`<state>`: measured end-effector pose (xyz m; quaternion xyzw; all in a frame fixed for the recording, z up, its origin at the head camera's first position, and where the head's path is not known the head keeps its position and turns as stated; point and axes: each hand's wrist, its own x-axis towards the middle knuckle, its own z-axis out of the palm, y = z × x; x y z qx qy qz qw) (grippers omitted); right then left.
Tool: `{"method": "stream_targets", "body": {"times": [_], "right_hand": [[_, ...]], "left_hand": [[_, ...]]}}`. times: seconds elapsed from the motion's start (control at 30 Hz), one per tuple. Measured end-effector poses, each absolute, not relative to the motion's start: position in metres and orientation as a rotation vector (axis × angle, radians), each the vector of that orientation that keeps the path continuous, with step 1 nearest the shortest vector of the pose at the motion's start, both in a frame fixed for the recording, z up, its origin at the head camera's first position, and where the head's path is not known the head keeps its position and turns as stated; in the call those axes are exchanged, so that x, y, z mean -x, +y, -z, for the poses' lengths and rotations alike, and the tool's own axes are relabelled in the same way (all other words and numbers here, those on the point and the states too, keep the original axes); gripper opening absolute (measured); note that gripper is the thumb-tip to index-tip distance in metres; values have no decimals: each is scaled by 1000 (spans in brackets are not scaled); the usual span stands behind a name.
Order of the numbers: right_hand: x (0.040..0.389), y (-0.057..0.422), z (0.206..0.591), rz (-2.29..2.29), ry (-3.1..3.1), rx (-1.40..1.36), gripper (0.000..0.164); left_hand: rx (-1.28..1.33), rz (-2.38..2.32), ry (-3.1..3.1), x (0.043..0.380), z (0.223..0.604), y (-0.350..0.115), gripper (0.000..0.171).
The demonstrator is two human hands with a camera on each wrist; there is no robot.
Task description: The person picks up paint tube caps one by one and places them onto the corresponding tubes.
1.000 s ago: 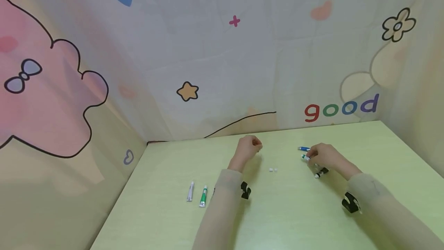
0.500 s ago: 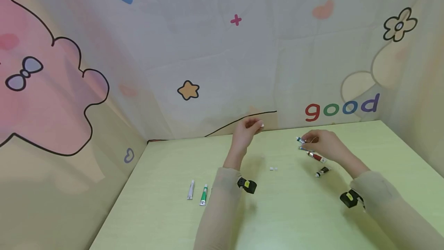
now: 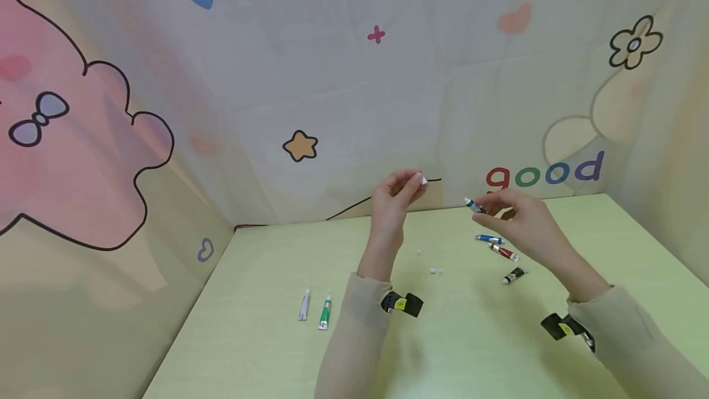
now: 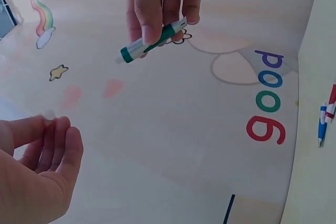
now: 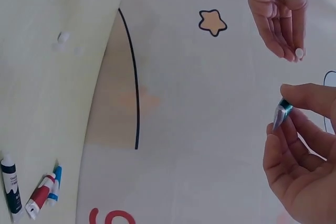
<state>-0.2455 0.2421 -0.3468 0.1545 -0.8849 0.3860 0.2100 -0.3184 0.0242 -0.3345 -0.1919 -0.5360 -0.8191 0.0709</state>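
Above the far part of the table, my left hand [image 3: 390, 205] pinches a small white cap [image 3: 424, 181] between thumb and fingertips. The cap [image 4: 49, 114] also shows at the fingertips in the left wrist view. To the right, my right hand [image 3: 520, 220] holds a teal-green and silver paint tube [image 3: 473, 205] between thumb and fingers. In the left wrist view the tube [image 4: 137, 49] is tilted, its narrow pale tip toward the left hand. A gap separates tube and cap. From the right wrist, the tube's flat crimped end [image 5: 280, 116] shows.
Below the right hand lie a blue tube [image 3: 490, 239], a red tube [image 3: 504, 252] and a black tube [image 3: 514, 276]. Small white caps [image 3: 433, 271] sit mid-table. A silvery tube [image 3: 304, 305] and a green tube [image 3: 324, 313] lie left. A printed curtain [image 3: 343, 97] hangs behind.
The right hand has lifted the teal-green tube off the table from among the other tubes. My left hand has risen with the white cap, which now shows at its fingertips.
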Motion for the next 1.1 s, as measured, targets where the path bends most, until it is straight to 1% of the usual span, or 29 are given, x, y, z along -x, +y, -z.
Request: {"method": "stream_targets", "body": {"times": [0.13,0.27,0.53,0.8,1.1], "right_hand": [[235,232,344,-1070,-2328,-471,24],[226,222,340,-1078,-2234,-477,24],[218,207,335,-1058,-2085,-591,29],[218,200,334,-1043,-2006,-643,32],[217,197,333,-1062,-1974,-636,30]], "left_hand": [[610,2498,-1537,304,328,29,7],[627,2514,-1496,291,324,32,5],[687,2509,-1471,272,322,36,9],[701,2494,-1465,263,321,39,10],[725,2475,-1445,257,326,44,22]]}}
